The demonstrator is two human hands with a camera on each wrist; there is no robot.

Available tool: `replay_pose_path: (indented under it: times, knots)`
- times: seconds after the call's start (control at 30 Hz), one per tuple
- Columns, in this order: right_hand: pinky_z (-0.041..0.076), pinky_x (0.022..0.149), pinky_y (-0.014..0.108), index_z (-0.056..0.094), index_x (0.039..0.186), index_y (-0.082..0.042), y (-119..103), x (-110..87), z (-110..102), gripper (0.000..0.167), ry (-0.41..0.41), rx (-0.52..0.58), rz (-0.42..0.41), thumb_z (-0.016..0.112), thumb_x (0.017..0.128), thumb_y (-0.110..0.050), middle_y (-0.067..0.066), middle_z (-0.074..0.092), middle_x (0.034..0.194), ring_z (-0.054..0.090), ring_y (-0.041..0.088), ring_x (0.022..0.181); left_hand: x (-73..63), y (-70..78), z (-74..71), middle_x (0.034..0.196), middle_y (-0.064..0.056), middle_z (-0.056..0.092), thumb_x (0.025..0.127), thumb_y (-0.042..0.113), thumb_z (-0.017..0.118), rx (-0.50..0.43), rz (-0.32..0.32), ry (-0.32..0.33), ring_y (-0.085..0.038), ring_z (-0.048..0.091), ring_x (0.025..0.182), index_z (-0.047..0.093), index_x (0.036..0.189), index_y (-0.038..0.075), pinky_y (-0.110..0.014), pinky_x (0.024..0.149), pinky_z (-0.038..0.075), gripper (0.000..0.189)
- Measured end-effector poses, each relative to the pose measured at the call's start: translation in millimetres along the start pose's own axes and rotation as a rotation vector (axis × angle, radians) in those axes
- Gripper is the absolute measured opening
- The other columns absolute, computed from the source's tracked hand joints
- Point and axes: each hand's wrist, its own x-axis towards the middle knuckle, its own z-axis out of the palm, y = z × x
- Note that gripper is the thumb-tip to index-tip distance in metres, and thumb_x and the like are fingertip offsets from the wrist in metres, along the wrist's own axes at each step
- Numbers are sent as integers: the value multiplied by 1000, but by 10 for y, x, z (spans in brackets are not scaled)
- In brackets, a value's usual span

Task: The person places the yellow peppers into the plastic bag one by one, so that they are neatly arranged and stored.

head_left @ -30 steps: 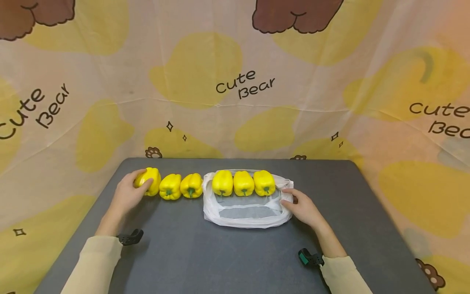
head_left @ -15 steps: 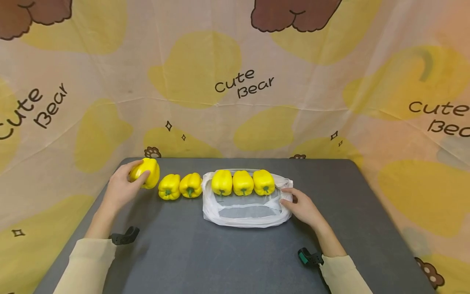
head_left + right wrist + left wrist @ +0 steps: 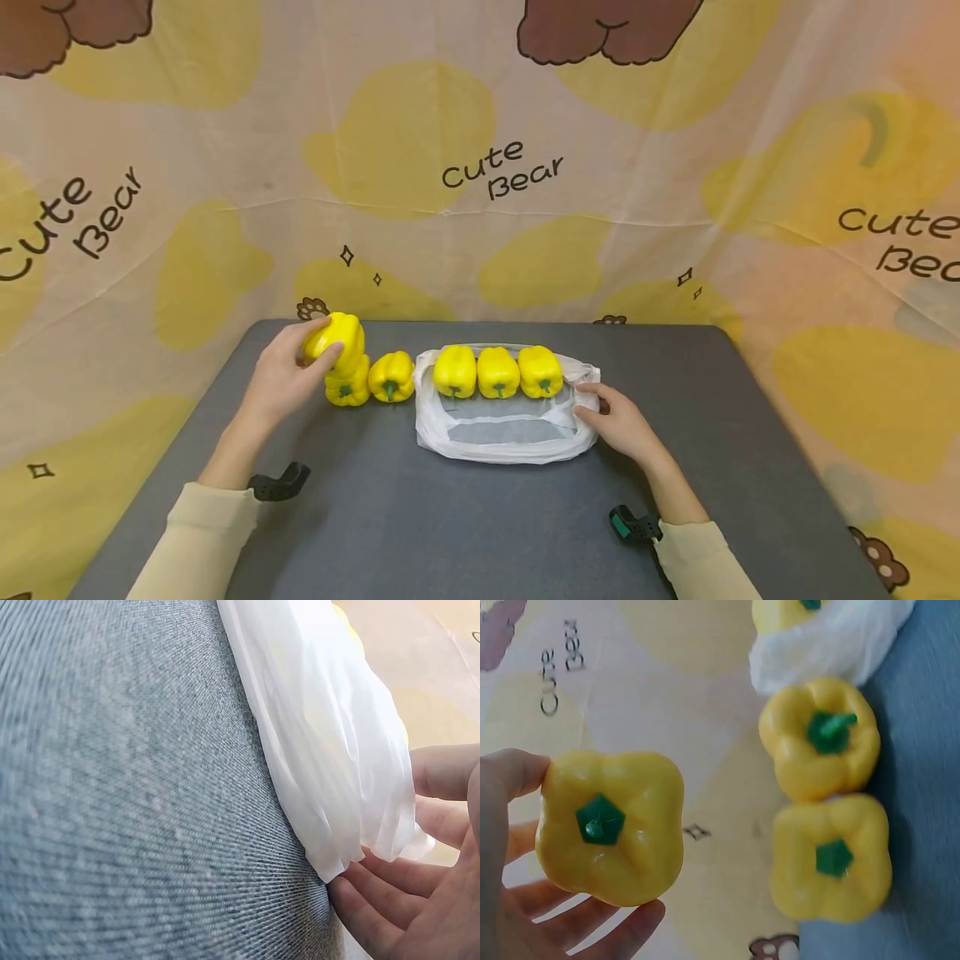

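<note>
My left hand [image 3: 288,367] grips a yellow bell pepper [image 3: 347,337], thumb on one side and fingers round the other. In the left wrist view this held pepper [image 3: 619,855] shows its green stem end and hangs apart from two more yellow bell peppers [image 3: 832,892]. Those two stand side by side left of a white plastic bag [image 3: 495,452], whose mouth is spread open on the table. Three yellow bell peppers [image 3: 498,371] sit in a row inside it, along the far side. My right hand [image 3: 618,425] holds the bag's right rim, with fingers [image 3: 375,892] against its outside.
The grey table [image 3: 450,533] has its far edge close behind the peppers. A printed cloth [image 3: 420,167] hangs behind the table and along its sides. Each wrist wears a dark strap [image 3: 281,483].
My left hand has lifted the leftmost bell pepper off the table and carried it right, so it overlaps the neighbouring pepper in the head view. My right hand stays at the bag.
</note>
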Motion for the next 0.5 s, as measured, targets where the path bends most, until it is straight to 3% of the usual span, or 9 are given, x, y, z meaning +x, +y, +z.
replay_pose_path:
  times: [0.23, 0.33, 0.5]
  knots:
    - [48, 79, 36, 60, 138, -6, -1, 6, -3, 47, -12, 0, -2, 69, 97, -28, 19, 64, 127, 56, 29, 100, 20, 156, 156, 132, -16, 60, 100, 30, 66, -56, 52, -5, -26, 58, 103, 59, 140, 6, -16, 73, 46, 48]
    - [47, 78, 36, 60, 138, -6, 4, 7, -5, 48, -11, 0, -3, 69, 97, -28, 19, 63, 127, 55, 29, 100, 27, 226, 233, 131, -16, 60, 100, 30, 67, -68, 81, -7, -27, 59, 104, 59, 140, 6, -20, 75, 50, 47]
    - [48, 80, 37, 60, 138, -7, 10, 5, -2, 47, -9, -8, 4, 69, 97, -28, 19, 63, 129, 56, 29, 101, 36, 358, 354, 132, -14, 60, 99, 30, 68, -93, 101, -12, -27, 60, 106, 59, 140, 7, -38, 78, 56, 48]
